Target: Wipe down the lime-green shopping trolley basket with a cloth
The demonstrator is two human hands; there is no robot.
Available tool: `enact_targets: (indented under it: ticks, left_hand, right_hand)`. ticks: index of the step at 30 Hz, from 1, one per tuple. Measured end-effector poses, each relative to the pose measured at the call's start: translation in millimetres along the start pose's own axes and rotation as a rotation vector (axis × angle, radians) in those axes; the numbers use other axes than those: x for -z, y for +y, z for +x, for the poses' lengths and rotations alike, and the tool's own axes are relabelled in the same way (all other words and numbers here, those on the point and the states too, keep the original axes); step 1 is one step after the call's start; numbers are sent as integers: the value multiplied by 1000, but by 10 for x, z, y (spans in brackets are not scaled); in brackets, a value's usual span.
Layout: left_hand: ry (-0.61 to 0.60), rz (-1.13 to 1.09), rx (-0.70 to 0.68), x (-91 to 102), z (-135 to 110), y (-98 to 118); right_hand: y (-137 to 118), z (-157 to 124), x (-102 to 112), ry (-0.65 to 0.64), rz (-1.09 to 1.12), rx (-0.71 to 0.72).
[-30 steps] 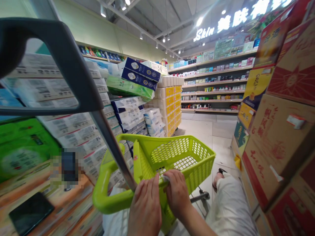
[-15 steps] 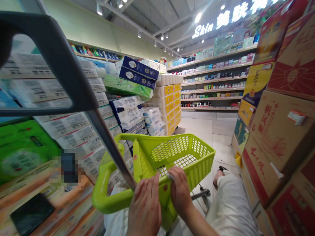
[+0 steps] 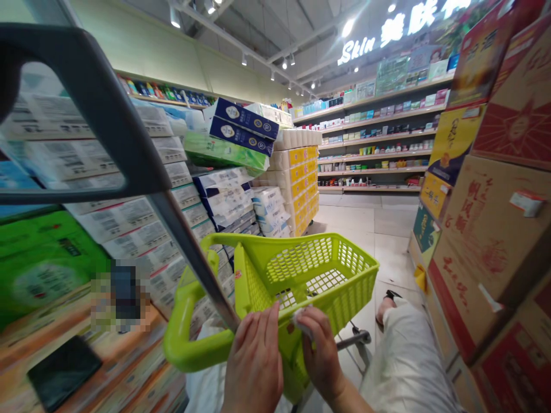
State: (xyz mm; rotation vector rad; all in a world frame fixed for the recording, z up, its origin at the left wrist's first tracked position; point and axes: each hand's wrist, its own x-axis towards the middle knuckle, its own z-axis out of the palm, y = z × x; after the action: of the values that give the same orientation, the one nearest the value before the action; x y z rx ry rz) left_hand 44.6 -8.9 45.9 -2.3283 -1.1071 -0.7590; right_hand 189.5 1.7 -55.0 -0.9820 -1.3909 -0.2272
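Right hand (image 3: 321, 348) clutching probable tissue (image 3: 303, 324), "Skin" sign (image 3: 356, 51)

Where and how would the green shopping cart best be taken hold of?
Probably by the near bar of its handle, coming from the outer side, away from the basket, with fingers wrapped over the top. The handle is a rounded loop jutting from the basket's end, with an opening for fingers. In the picture, the stretch left of the left hand and metal pole looks free.

Creased, loose off-white trousers (image 3: 413, 367) show at four o'clock, with a black strap (image 3: 391, 294) across the foot (image 3: 384, 311) beyond. Towards six o'clock, the left hand (image 3: 255, 358) and right hand (image 3: 319, 347) are bare, likewise the right forearm (image 3: 350, 398).
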Motion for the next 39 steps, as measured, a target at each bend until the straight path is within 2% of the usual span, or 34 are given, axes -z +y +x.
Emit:
enact_targets:
  ticks: [2,5,7,9,12,14,16,19,23,26,29,31,35,37,39]
  left_hand:
    - [3,7,-6,-14,-2,-7]
    - [2,16,-22,-19,-6,-27]
    - [-6,12,-27,-14,-7,-34]
    - [-12,8,-19,-14,-5,-30]
    - [-1,17,-5,-34,6,-13]
    - [20,23,-13,-53,18,-3]
    - [25,30,-30,-62,32,2]
    - [-15,40,-37,-51,50,2]
    - [-49,22,-15,-33,69,13]
    - [-44,12,-3,-39,76,30]
    - [-48,13,-7,-35,80,36]
    - [-50,12,-12,-19,82,32]
    - [-62,18,-3,22,86,26]
    - [-75,19,-1,32,88,29]
    - [-78,20,-3,32,90,33]
  right_hand:
    - [-129,31,-60,-64,68,61]
    - [-56,77,-1,-137,46,107]
    - [86,98,86,-115,-30,69]
    - [154,120,134,-38,-97,-9]
    - [-20,174,65,-19,-66,-40]
    - [-213,215,-26,-103,26,27]
    - [-298,242,-69,-171,67,89]
    - [-82,238,21,-179,21,112]
    - [341,166,174,22,-147,-63]
    - [262,85,97,30,-114,-76]
    - [7,9,-43,-22,-29,-9]
    - [-54,-24,-64,-61,2,48]
    - [159,-44,62,-117,-45,92]
    - [235,-37,97,-62,-92,31]
    - [183,-31,58,-32,-89,-14]
